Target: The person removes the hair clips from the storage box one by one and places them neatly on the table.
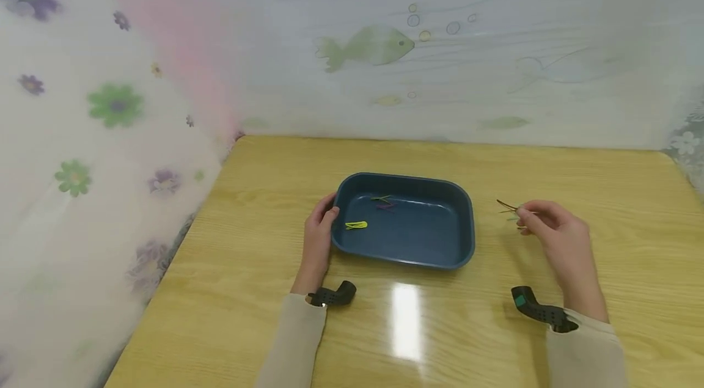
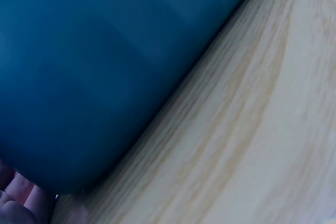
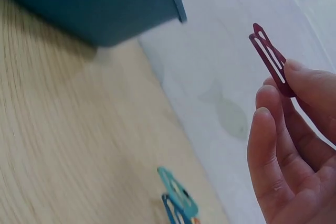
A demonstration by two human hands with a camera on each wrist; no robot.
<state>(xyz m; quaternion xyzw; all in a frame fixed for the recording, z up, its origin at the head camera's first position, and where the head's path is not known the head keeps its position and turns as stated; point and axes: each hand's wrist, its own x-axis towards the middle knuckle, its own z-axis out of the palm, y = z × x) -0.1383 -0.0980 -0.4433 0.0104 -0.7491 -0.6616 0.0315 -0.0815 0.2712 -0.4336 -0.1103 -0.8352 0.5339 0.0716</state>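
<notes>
My right hand (image 1: 561, 241) pinches a dark red snap hair clip (image 3: 270, 59) between thumb and fingertips, raised over the table to the right of a dark blue tray (image 1: 407, 236). The left hand (image 1: 316, 244) grips the tray's left side, thumb at the rim and fingers along the outer wall. Inside the tray lie a yellow hair clip (image 1: 356, 225), a green clip (image 1: 381, 198) and a purple clip (image 1: 387, 206), all toward its left half. A teal clip (image 3: 178, 191) and a blue clip (image 3: 175, 211) lie on the table near the right hand.
The wooden table (image 1: 264, 192) meets a wall covering (image 1: 473, 82) with printed fish at the back. On the left hangs a flower-patterned covering (image 1: 110, 150). Each wrist wears a black camera mount, the left mount (image 1: 335, 295) close to the tray's front corner.
</notes>
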